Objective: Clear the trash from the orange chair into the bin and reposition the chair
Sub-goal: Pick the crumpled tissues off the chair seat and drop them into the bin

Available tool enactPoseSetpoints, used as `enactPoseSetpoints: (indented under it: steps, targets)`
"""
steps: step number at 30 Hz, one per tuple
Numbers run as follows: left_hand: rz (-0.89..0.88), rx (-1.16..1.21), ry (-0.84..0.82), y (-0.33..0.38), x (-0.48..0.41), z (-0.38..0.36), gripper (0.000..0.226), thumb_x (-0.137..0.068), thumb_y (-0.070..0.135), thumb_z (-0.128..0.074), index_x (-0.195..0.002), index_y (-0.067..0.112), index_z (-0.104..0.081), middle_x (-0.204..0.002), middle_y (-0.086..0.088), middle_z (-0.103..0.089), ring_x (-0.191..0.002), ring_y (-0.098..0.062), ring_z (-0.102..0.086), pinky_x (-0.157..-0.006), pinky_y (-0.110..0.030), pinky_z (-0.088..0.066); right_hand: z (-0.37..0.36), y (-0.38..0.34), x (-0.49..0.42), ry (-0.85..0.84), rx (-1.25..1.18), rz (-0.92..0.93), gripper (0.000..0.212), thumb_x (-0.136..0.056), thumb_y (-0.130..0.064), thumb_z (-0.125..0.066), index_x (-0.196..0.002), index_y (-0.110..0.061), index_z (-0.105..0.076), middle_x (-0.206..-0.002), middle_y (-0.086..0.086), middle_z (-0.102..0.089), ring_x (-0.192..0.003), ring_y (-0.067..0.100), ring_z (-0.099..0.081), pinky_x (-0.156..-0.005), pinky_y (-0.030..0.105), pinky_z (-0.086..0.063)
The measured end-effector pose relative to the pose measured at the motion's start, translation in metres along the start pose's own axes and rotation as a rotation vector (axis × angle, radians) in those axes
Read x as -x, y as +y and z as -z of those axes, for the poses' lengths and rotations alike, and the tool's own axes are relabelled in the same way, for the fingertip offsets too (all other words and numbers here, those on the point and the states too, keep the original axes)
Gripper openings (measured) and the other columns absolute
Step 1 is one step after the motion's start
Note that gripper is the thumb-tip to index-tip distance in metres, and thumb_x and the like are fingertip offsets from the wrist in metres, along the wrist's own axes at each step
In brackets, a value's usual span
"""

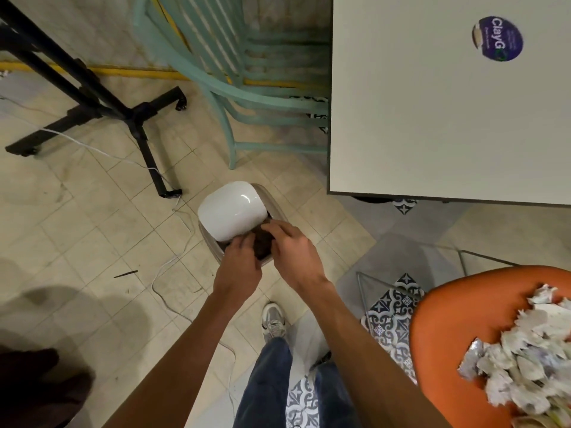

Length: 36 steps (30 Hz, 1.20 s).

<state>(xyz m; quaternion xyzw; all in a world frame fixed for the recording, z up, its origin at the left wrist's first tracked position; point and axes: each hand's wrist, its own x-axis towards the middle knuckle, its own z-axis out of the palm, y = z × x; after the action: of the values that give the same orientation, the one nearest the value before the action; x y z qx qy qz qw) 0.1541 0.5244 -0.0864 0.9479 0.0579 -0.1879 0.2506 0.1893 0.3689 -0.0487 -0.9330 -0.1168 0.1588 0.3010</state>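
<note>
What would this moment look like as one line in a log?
step: binning | left hand, right hand: holding brown wad at bin mouth | lid: tipped open | orange chair: crumpled paper on seat

Bin lid [231, 208]: white plastic, smooth and glossy, a bright highlight sliding across it. The bin [279, 208] rim beneath is duller, greyish plastic. At its mouth a brown wad [262, 244], matt and crumpled; the material is hard to tell. Orange chair [457, 319]: smooth moulded seat with a soft satin sheen, on thin bare metal wire legs [390, 283]. Its trash [531, 359] is crumpled white paper, rough and creased, with one scrap [472, 356] glinting like foil. The tabletop [432, 103] is smooth, matt off-white, and its purple sticker [497, 38] is slightly shiny. The black stand [136, 118] is matt metal. The floor tiles [92, 196] are beige, dull and scuffed.
</note>
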Motion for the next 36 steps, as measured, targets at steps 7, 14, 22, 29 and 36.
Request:
enactPoseSetpoints:
  steps: [7,14,22,29,36]
  targets:
    - [-0.066,-0.107,0.048,0.067,0.029,0.009,0.044,-0.098,0.015,-0.065,-0.141,0.015,-0.055,-0.133,-0.01,-0.064,-0.12,-0.029,-0.062,-0.091,-0.041,-0.059,0.018,0.044,0.062,0.253,-0.024,-0.149,0.036,-0.098,-0.013,-0.066,-0.133,-0.023,-0.068,-0.135,0.001,-0.069,-0.115,0.028,-0.069,-0.086,0.042,-0.063]
    - [-0.281,-0.167,0.001,0.164,0.048,-0.035,0.042,-0.099,0.018,-0.061,-0.141,0.02,-0.058,-0.126,-0.007,-0.069,-0.113,-0.026,-0.065,-0.082,-0.036,-0.057,0.047,0.129,0.154,0.408,-0.04,-0.371,0.029,-0.104,-0.03,-0.062,-0.132,-0.026,-0.067,-0.136,-0.002,-0.068,-0.12,0.026,-0.065,-0.093,0.04,-0.059]
    - [-0.462,-0.179,-0.16,0.273,0.084,-0.131,0.033,-0.095,0.016,-0.061,-0.128,0.022,-0.065,-0.117,-0.004,-0.07,-0.105,-0.026,-0.066,-0.078,-0.039,-0.058,0.075,0.234,0.268,0.524,-0.088,-0.631,0.029,-0.098,-0.024,-0.062,-0.126,-0.027,-0.067,-0.124,0.0,-0.07,-0.108,0.03,-0.066,-0.088,0.043,-0.058]
    - [-0.597,-0.201,-0.347,0.354,0.122,-0.235,0.028,-0.099,0.021,-0.058,-0.126,0.026,-0.064,-0.123,0.0,-0.069,-0.107,-0.024,-0.067,-0.082,-0.041,-0.058,0.084,0.308,0.365,0.606,-0.102,-0.889,0.03,-0.098,-0.014,-0.068,-0.127,-0.019,-0.071,-0.125,0.006,-0.071,-0.107,0.033,-0.068,-0.079,0.041,-0.059]
    - [-0.727,-0.269,-0.442,0.405,0.145,-0.334,0.025,-0.099,0.023,-0.061,-0.124,0.025,-0.064,-0.122,0.003,-0.068,-0.109,-0.022,-0.066,-0.085,-0.038,-0.057,0.07,0.378,0.424,0.548,-0.077,-1.131,0.036,-0.094,-0.016,-0.072,-0.129,-0.023,-0.066,-0.131,0.006,-0.067,-0.113,0.034,-0.065,-0.081,0.045,-0.06]
